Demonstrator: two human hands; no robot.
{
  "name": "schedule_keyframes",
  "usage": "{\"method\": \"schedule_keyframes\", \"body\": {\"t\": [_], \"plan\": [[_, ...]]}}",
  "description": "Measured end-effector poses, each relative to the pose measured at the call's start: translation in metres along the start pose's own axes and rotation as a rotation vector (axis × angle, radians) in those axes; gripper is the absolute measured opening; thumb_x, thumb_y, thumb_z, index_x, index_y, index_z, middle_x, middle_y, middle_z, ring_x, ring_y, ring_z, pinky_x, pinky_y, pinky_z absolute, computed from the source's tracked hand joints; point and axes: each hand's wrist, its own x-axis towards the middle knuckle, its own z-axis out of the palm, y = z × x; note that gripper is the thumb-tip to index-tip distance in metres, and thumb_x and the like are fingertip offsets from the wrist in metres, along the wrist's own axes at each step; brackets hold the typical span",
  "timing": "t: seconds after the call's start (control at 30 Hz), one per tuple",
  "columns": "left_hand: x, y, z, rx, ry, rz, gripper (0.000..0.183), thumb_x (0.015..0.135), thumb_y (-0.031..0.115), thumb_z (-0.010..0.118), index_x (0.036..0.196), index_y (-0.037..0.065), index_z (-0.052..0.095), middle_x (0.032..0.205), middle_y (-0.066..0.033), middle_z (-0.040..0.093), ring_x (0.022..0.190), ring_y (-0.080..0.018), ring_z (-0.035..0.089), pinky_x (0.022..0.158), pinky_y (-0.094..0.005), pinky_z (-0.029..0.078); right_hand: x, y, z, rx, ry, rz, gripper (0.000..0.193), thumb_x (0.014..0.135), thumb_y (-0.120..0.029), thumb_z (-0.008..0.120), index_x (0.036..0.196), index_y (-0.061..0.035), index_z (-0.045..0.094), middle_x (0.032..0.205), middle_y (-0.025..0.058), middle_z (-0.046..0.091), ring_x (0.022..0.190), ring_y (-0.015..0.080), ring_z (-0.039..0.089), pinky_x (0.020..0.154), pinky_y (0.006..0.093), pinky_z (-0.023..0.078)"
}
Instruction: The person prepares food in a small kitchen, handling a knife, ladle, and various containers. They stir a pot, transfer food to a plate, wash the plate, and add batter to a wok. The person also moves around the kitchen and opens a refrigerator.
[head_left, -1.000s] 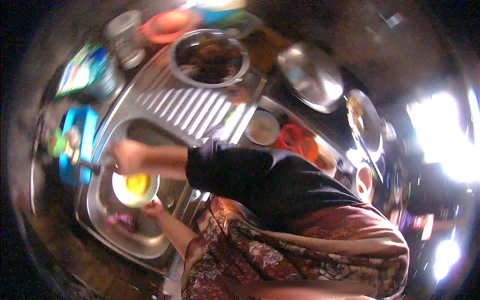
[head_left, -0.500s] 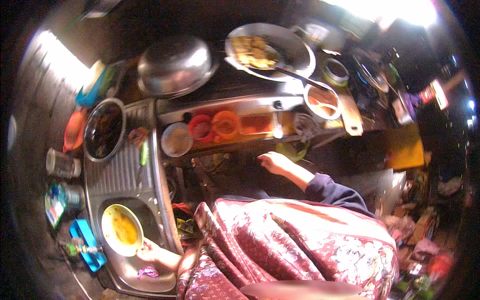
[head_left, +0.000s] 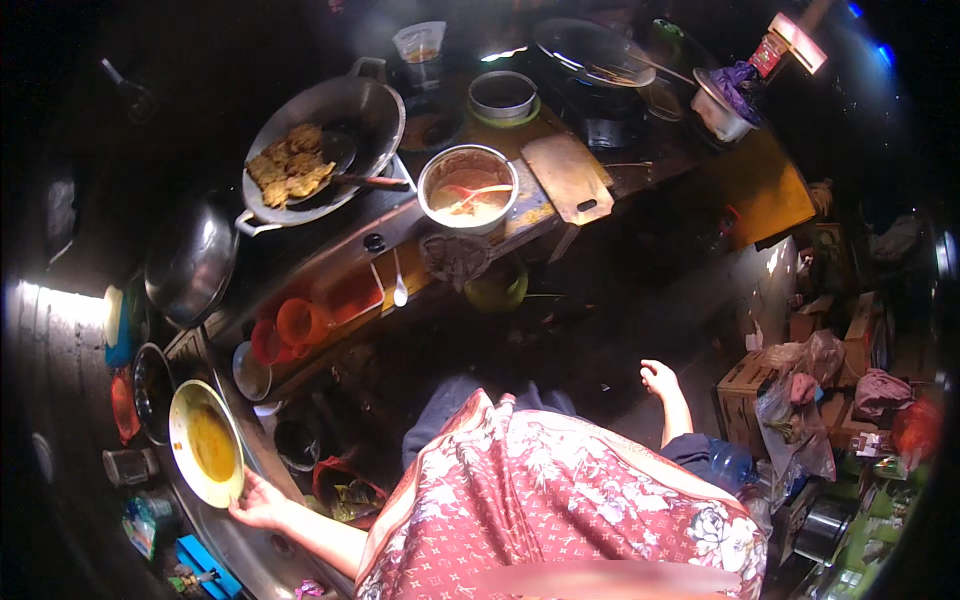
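Note:
My left hand (head_left: 262, 503) pinches the lower rim of a pale, shallow plate (head_left: 182, 428), held tilted above the sink area. A yellow, oily liquid (head_left: 213, 445) lies in the plate. My right hand (head_left: 657, 378) hangs free over the dark floor, its fingers loosely bent and nothing in them. Up the counter, a large wok (head_left: 373, 120) holds browned fried pieces (head_left: 292, 165) and a dark-handled turner (head_left: 372, 181). Beside it stands a white bowl (head_left: 432, 207) of brownish mix with a reddish spoon (head_left: 480, 191).
Along the counter are a wooden cutting board (head_left: 565, 175), an orange cup (head_left: 303, 321) and a domed metal lid (head_left: 190, 262). A white spoon (head_left: 400, 290) hangs at the counter edge. Cardboard boxes (head_left: 745, 395) and plastic bags stand at the right.
The view has swung right, bringing the boxes into sight. My left hand still holds the plate, now lifted off the basin. My right hand has drawn away from the counter, to the right.

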Motion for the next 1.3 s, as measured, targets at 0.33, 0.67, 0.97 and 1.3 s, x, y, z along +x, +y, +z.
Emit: {"method": "schedule_keyframes", "body": {"t": [0.33, 0.67, 0.97, 1.3], "plan": [[-0.108, -0.146, 0.145, -0.187, -0.277, -0.438, 0.043, 0.071, 0.015, 0.049, 0.11, -0.004, 0.044, 0.107, -0.0153, 0.053, 0.094, -0.026, 0.053, 0.079, -0.0394, 0.045, 0.085, -0.156, -0.047, -0.105, -0.099, -0.484, 0.035, 0.079, -0.019, 0.055, 0.111, -0.008, 0.052, 0.107, 0.0132, 0.056, 0.099, 0.0221, 0.054, 0.085, 0.0308, 0.043], [-0.209, -0.267, 0.3, -0.364, -0.479, -0.85, 0.05, 0.069, 0.014, 0.046, 0.115, -0.004, 0.042, 0.121, -0.0135, 0.044, 0.111, -0.0258, 0.041, 0.096, -0.0389, 0.03, 0.145, -0.218, -0.134, -0.117, -0.115, -0.478, 0.034, 0.078, -0.019, 0.054, 0.11, -0.0082, 0.053, 0.105, 0.0139, 0.056, 0.098, 0.0248, 0.054, 0.084, 0.0313, 0.042], [-0.355, -0.362, 0.388, -0.216, -0.547, -0.945, 0.043, 0.065, 0.013, 0.051, 0.105, -0.002, 0.049, 0.105, -0.0104, 0.053, 0.099, -0.0234, 0.049, 0.089, -0.0336, 0.036, 0.28, -0.232, -0.234, 0.121, 0.066, -0.568, 0.027, 0.079, -0.014, 0.055, 0.105, -0.0059, 0.057, 0.103, 0.0109, 0.058, 0.096, 0.0203, 0.055, 0.082, 0.0296, 0.043], [-0.527, -0.453, 0.43, -0.159, -0.333, -1.044, 0.035, 0.066, 0.004, 0.05, 0.1, -0.003, 0.051, 0.096, -0.0094, 0.057, 0.091, -0.0219, 0.053, 0.083, -0.0332, 0.041, 0.549, -0.402, -0.396, -0.505, 0.468, -1.034, 0.045, 0.078, -0.029, 0.056, 0.117, -0.0096, 0.046, 0.101, 0.015, 0.055, 0.098, 0.03, 0.051, 0.085, 0.0377, 0.039]]}}
